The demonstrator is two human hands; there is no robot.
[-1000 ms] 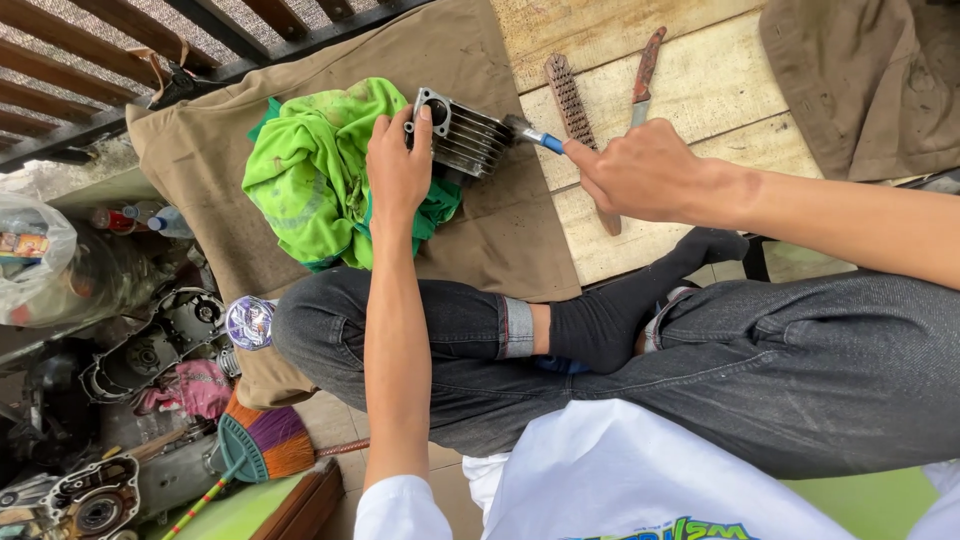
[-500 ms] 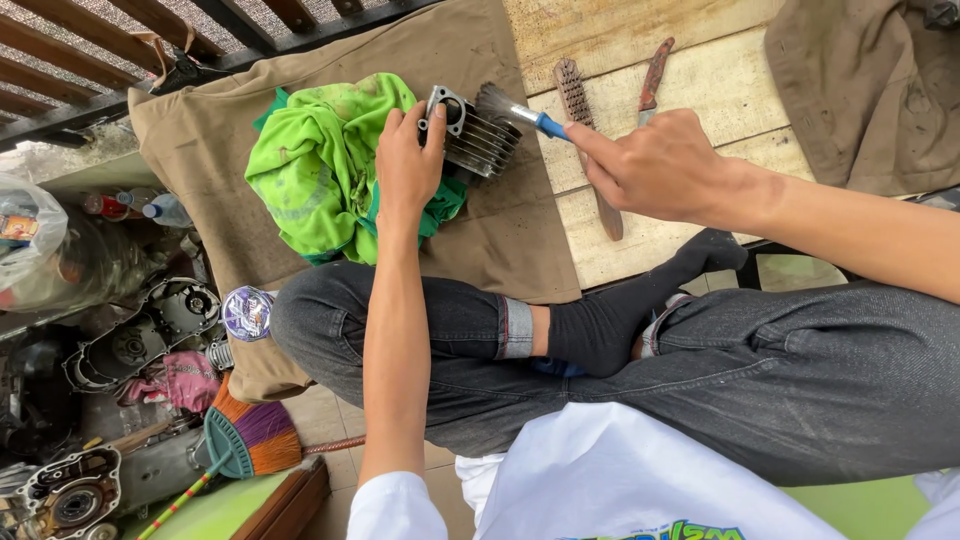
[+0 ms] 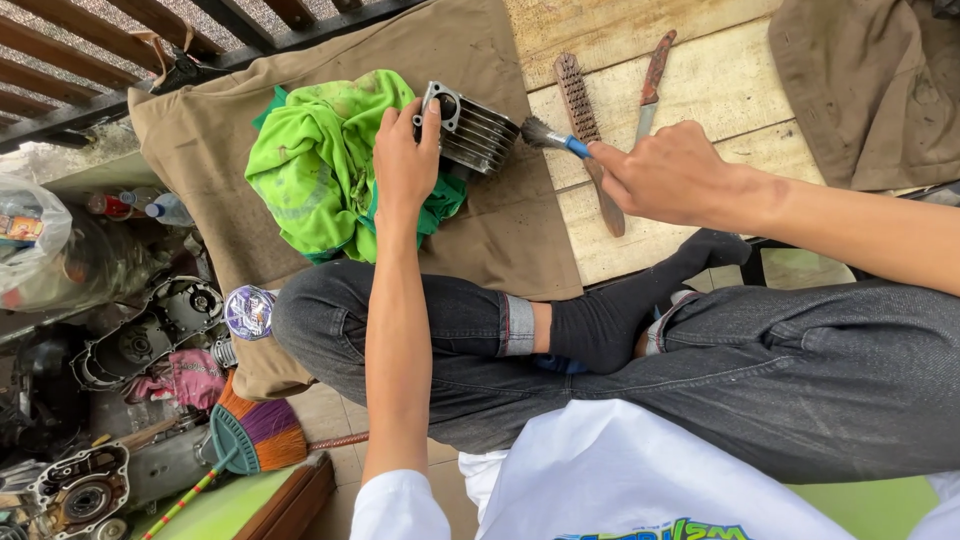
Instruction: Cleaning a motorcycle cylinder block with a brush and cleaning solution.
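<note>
Metal finned cylinder [image 3: 470,130] stayed clamped under the left hand [image 3: 405,160]; right hand [image 3: 665,175], fingers pinching the blue-handled brush [image 3: 555,137], had drawn the bristles back to the fins' edge.

finned cylinder [image 3: 472,130]: dull grey metal | rag [image 3: 320,160]: stained green cloth (crumpled) | planks [image 3: 700,60]: rough wood

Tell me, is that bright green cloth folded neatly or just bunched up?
Bunched up. The green cloth lies crumpled in loose folds on the brown mat, partly under the left hand and the finned metal cylinder.
</note>
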